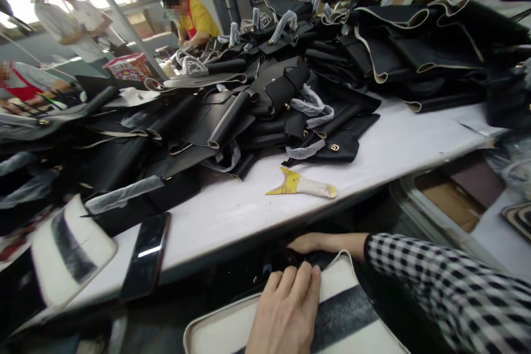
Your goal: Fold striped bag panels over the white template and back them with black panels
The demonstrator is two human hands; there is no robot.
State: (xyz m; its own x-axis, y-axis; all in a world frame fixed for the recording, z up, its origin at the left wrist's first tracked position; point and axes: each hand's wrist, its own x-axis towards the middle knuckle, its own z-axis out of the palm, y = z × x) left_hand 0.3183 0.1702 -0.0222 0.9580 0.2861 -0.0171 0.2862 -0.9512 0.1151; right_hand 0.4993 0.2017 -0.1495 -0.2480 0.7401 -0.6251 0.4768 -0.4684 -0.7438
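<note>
My left hand (286, 307) holds a cream panel (338, 283), fingers curled over its rim; it's round-cornered, crossed by a scuffed black band (346, 314), beside the tabletop (232, 210). What my right hand (307, 243) grips, I cannot tell.

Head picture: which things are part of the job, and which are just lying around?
Seems part of the job:
White panel with a dark stripe, under the left hand
Right hand, near the panel's far edge
Maybe the heaped black bags

Probably just lying about:
Phone on the table
Yellow forked piece
</note>
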